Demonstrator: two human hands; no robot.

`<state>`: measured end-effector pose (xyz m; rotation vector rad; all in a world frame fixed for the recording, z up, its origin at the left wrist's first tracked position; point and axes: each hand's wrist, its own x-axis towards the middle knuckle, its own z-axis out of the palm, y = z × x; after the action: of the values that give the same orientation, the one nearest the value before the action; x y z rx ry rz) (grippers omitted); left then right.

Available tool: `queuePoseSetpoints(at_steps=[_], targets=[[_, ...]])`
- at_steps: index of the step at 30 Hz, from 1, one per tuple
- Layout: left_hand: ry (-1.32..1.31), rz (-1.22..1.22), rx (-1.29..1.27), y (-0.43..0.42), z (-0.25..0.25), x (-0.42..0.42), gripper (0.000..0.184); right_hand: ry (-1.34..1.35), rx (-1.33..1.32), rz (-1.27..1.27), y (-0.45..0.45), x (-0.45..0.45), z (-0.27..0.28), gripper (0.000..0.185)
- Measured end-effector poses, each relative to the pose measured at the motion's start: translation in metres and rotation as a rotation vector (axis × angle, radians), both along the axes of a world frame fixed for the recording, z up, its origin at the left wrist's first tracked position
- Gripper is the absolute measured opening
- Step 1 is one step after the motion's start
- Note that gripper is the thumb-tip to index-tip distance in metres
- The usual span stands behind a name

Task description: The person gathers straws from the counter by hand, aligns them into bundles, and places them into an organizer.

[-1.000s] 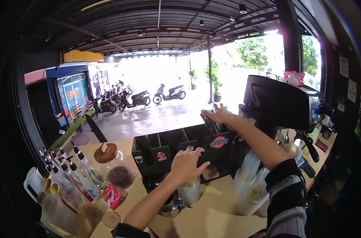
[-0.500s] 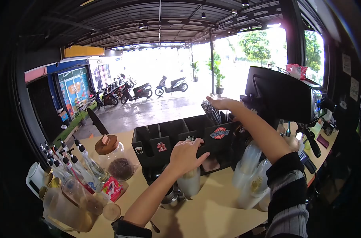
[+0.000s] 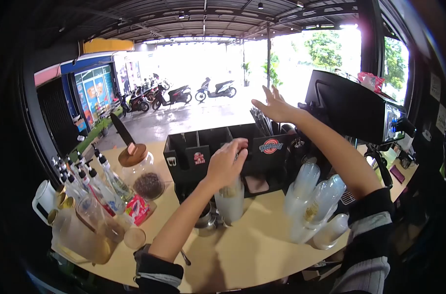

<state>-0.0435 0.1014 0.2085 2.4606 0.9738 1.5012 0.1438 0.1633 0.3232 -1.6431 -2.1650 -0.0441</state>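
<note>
My right hand (image 3: 277, 107) is raised over the back right of a black divided organizer (image 3: 183, 166). Its fingers are spread and hold nothing. Just below it, a bundle of dark straws (image 3: 262, 122) stands in one compartment. In front of the organizer's front panel is my left hand (image 3: 225, 164), its fingers loosely bent and the thumb apart, with nothing visible in it. Whether it touches the panel I cannot tell. Beneath it stands a stack of clear plastic cups (image 3: 229, 202), its top partly hidden by the hand. A metal pitcher (image 3: 205, 221) sits left of those cups.
More stacked cups (image 3: 308, 203) stand on the wooden counter (image 3: 252, 259) at the right. Pump bottles (image 3: 112, 181), a wooden-lidded glass jar (image 3: 148, 183) and a large plastic jug (image 3: 81, 237) are at the left. A black machine (image 3: 348, 110) rises at the back right.
My right hand has tilted upward and its fingers have spread. My left hand's fingers have bent and drawn slightly away from the organizer's top edge. The camera view has shifted a little.
</note>
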Motion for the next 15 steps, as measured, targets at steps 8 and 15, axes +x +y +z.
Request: queuePoseSetpoints(at_steps=[8, 15], targets=[[-0.468, -0.095, -0.003, -0.027, 0.006, -0.024, 0.034, 0.048, 0.398, 0.387, -0.168, -0.042, -0.015, 0.073], [-0.656, -0.133, -0.112, -0.127, -0.045, -0.046, 0.036, 0.813, 0.033, 0.407, -0.128, -0.043, -0.177, 0.098]])
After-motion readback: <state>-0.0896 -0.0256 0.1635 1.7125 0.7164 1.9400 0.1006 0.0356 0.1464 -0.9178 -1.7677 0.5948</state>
